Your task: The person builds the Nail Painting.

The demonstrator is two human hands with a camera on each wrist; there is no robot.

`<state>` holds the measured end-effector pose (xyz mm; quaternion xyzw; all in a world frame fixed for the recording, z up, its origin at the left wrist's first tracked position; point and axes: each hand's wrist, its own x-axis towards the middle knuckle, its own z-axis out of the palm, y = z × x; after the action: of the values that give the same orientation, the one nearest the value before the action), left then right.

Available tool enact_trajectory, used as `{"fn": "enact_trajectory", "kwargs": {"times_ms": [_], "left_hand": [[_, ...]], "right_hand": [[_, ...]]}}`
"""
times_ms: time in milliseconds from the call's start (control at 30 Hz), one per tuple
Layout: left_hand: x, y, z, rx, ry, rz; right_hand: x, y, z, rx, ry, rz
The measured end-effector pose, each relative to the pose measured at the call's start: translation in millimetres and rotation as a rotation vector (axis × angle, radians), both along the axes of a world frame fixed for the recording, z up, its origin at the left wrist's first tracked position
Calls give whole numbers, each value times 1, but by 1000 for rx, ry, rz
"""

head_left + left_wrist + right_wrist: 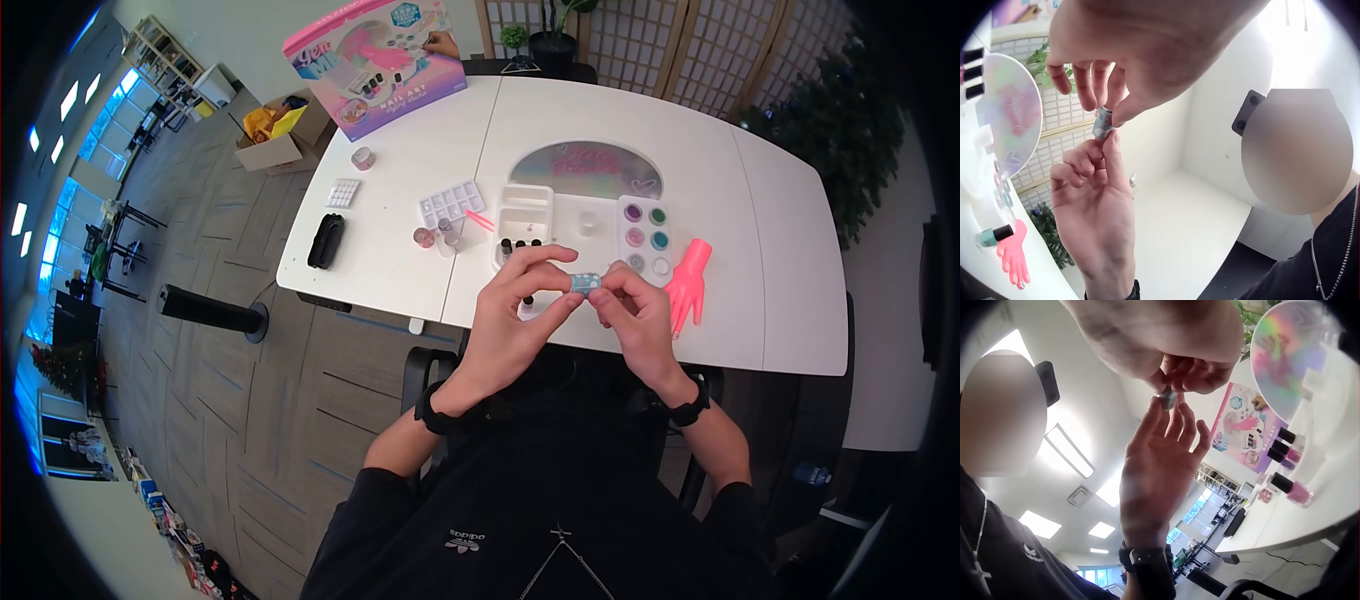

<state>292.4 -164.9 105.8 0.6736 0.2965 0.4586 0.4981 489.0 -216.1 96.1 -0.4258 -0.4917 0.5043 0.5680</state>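
Pinching the small blue piece [585,284] above the counter [395,275], the left hand [518,315] and right hand [638,322] share it in the head view, perhaps for steadiness. Left-wrist view shows it between both hands' fingertips; in right-wrist view, fingers partly cover it.

White, round-edged table [795,280], and it's busy!
Far left corner, a pink-and-purple cardboard box [380,75]; nearer, a black oblong case [326,241]; then a white plastic grid tray [451,202]; over right, a bright pink plastic model hand [689,284]!
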Motion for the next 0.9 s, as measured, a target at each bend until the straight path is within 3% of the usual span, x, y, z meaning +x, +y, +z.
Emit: {"fn": "enact_trajectory", "kwargs": {"times_ms": [267,600,900], "left_hand": [[0,-4,1,-86,-99,-37],[0,0,-3,130,-1,39],[-3,0,-3,181,18,-21]], "right_hand": [[1,-1,2,30,-37,21],[-1,-5,6,0,63,103],[0,-8,3,38,-78,30]]}}
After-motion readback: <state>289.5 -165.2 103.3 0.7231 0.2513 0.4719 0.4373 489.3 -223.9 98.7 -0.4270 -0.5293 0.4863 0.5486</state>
